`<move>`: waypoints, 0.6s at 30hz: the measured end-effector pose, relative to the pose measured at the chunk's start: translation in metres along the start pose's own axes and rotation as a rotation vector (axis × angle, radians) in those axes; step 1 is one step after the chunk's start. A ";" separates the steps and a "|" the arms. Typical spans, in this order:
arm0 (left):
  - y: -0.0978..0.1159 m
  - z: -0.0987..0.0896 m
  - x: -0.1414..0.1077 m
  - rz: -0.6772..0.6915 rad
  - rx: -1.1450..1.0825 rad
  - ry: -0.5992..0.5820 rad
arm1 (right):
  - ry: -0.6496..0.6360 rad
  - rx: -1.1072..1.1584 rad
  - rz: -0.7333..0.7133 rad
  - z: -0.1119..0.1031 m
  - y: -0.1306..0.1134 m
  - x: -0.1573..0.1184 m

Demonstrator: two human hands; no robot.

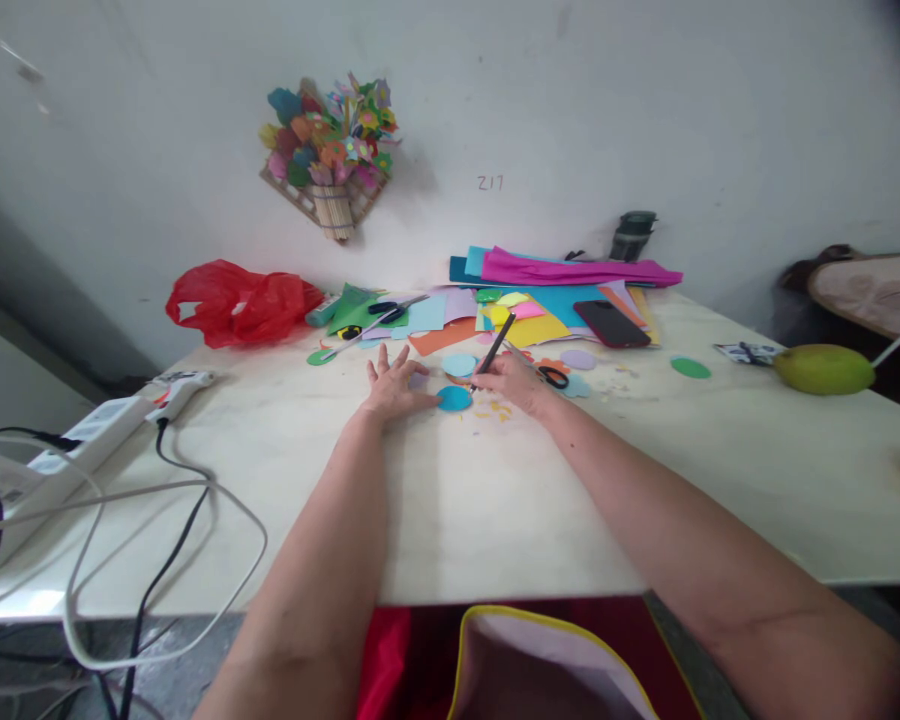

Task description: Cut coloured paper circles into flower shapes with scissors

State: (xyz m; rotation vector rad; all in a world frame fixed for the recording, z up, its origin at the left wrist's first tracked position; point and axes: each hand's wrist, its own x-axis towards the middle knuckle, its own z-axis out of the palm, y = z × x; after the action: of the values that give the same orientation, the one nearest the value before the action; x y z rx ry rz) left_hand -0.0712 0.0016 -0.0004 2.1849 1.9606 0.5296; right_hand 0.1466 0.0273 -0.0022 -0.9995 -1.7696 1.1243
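My right hand (515, 382) grips a black pen (497, 345), its tip down at the right edge of a blue paper circle (455, 399). On the left, my left hand (397, 384) lies on the table with fingers spread, its thumb at the circle's left edge. A light blue paper circle (460, 365) lies just behind the blue one. Beside my right hand show the black handles of a pair of scissors (553, 377), the rest partly hidden. Small yellow paper scraps (493, 410) are scattered near the pen tip.
Behind my hands lie coloured paper sheets (544, 325), a phone (611, 323) and other scissors (388, 311). A red plastic bag (244, 302) sits back left. Power strips (94, 440) and loose cables (259, 540) occupy the left side. A green fruit (825, 369) lies at right.
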 end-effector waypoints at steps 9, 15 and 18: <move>0.002 -0.001 0.000 -0.010 0.002 -0.010 | 0.029 -0.094 0.036 -0.001 0.004 0.002; 0.000 0.000 0.000 -0.009 0.006 -0.011 | 0.069 -0.157 -0.008 -0.001 0.010 0.005; -0.001 0.002 0.002 -0.007 0.009 -0.009 | 0.075 -0.183 -0.019 0.000 0.013 0.008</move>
State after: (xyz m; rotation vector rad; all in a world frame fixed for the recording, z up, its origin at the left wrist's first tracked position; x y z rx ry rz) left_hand -0.0716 0.0037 -0.0020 2.1811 1.9685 0.5101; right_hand 0.1459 0.0378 -0.0128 -1.1158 -1.8421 0.9133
